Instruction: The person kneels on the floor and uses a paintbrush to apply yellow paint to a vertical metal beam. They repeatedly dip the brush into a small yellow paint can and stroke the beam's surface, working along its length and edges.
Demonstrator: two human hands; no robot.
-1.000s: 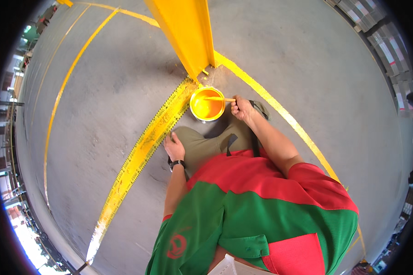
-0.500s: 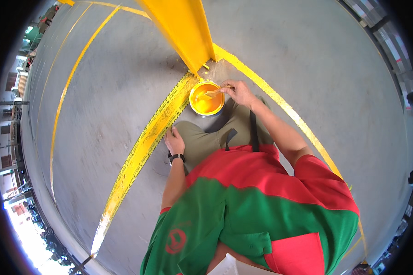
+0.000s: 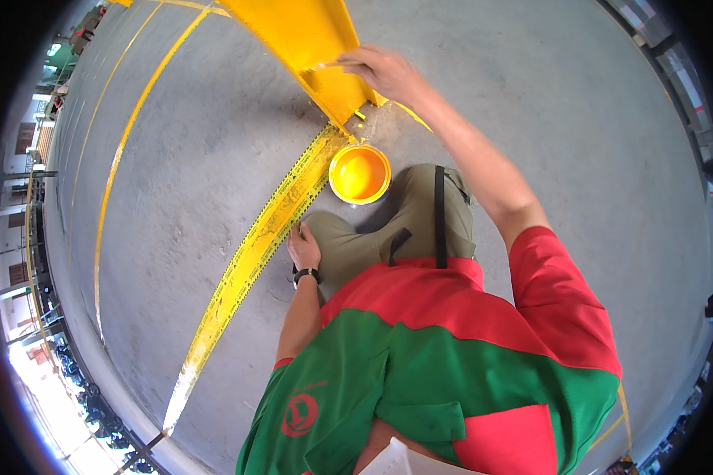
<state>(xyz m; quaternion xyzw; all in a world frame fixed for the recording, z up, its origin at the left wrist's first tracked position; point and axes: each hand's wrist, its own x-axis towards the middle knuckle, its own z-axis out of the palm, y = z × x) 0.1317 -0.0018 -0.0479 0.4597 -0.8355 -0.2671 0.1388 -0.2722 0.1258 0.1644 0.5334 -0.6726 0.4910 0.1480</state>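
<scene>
Right hand [image 3: 388, 73] is stretched up and forward, fingers pinched around a thin brush handle [image 3: 334, 65] whose tip lies against the yellow steel post [image 3: 309, 39]; I can't make out the bristles themselves. From the head view, I see the left hand [image 3: 303, 247] lying flat and relaxed by the knee, holding nothing, its fingertips right at the edge of the painted floor stripe [image 3: 253, 249]. An open can of yellow paint [image 3: 360, 174] sits on the concrete [image 3: 174, 158] just below the foot of the post, tight against the bent knee [image 3: 420, 198].

I'd judge the can the main risk: with the knee so near, a shift of weight could tip it and flood the floor. Paint from the loaded brush may also drip onto the bare concrete beside the post. If that stripe is wet, the left fingertips could smear it.
</scene>
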